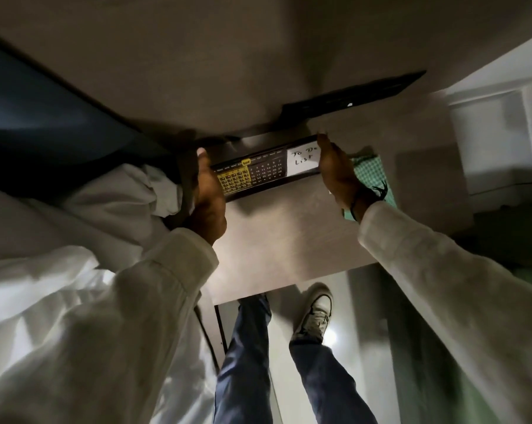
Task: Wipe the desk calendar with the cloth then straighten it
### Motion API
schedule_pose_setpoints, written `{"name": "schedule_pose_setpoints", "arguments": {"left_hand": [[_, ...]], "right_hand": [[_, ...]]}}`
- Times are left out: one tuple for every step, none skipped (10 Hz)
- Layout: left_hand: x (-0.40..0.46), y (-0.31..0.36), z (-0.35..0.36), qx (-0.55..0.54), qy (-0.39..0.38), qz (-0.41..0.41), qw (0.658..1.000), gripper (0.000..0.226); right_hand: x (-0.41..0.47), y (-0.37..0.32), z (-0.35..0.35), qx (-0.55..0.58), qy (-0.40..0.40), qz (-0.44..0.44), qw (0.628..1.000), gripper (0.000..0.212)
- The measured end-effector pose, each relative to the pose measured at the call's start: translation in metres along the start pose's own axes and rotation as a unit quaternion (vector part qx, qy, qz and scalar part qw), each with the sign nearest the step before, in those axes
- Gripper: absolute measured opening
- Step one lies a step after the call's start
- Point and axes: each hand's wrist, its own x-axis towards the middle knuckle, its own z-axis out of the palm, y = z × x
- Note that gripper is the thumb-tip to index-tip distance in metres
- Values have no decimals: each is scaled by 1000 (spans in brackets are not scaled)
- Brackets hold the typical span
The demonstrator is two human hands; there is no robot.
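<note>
The desk calendar (260, 169) is a long black strip with a yellow date grid on its left part and a white "To Do List" note on its right. It stands on the grey-brown desk (283, 234) near the back wall. My left hand (208, 197) grips its left end and my right hand (335, 169) grips its right end. The green checked cloth (370, 172) lies on the desk just right of my right hand, partly hidden by my wrist.
A dark monitor (44, 123) fills the left side. A flat black object (356, 93) lies behind the calendar at the back right. A white bundle of fabric (130, 191) sits left of my left hand. The desk's front edge is close, with my legs and a shoe (315, 313) below.
</note>
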Motion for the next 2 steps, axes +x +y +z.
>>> {"name": "schedule_pose_setpoints", "arguments": {"left_hand": [[-6, -4, -5, 51, 19, 27, 998, 60], [-31, -15, -21, 216, 6, 140, 966, 71]], "right_hand": [[-10, 0, -9, -6, 15, 7, 1000, 84], [-31, -4, -28, -10, 51, -8, 999, 71]]}}
